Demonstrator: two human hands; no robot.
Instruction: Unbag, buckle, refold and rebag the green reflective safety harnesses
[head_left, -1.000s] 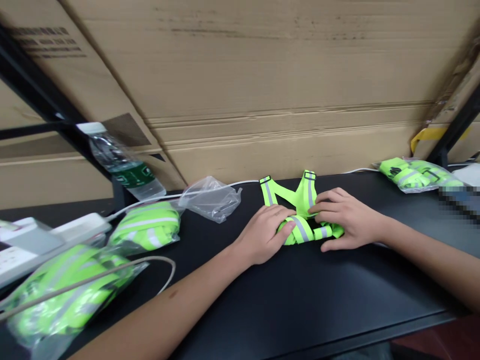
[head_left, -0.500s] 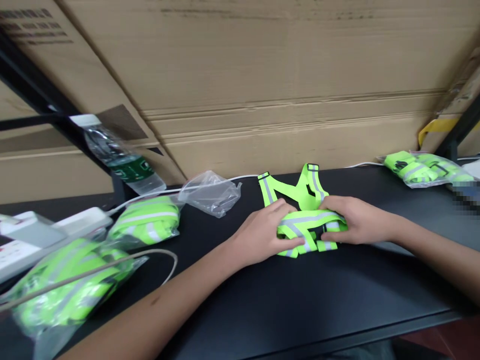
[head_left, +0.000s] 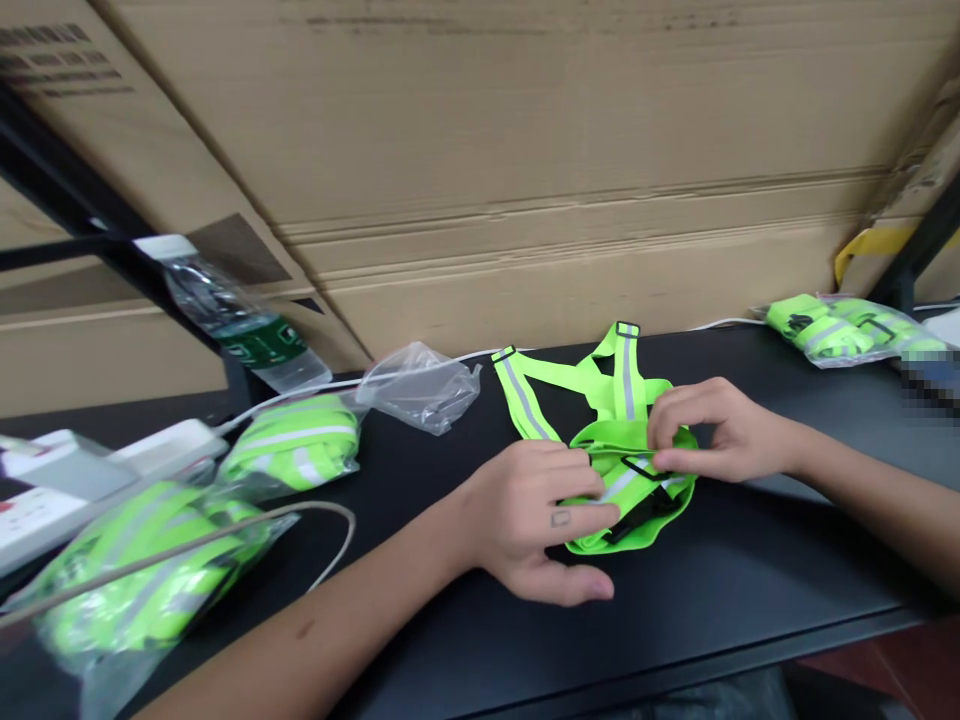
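Note:
A neon-green reflective vest (head_left: 630, 390) with grey stripes and black buckles lies on the black table, its two shoulder loops spread toward the back and its lower straps bunched in front. At its left side, my left hand (head_left: 540, 520) rests with the fingers bent over the bunched straps. The thumb of that hand stands apart, free of the fabric. On the right side, my right hand (head_left: 705, 430) pinches the upper edge of the bundle between thumb and fingers. Parts of the straps are hidden beneath both hands.
Bagged green vests lie at left, one bundle (head_left: 142, 570) nearer and one (head_left: 296, 440) behind, with more (head_left: 847, 330) at back right. Beside them are a clear plastic bag (head_left: 420, 385), a leaning bottle (head_left: 262, 340), a power strip (head_left: 172, 445) and a looping cable. Cardboard (head_left: 562, 150) stands behind.
The vest's lower straps have been turned over, showing more plain green fabric. My left hand has moved nearer, its thumb now off the straps. The left shoulder loop has spread leftward.

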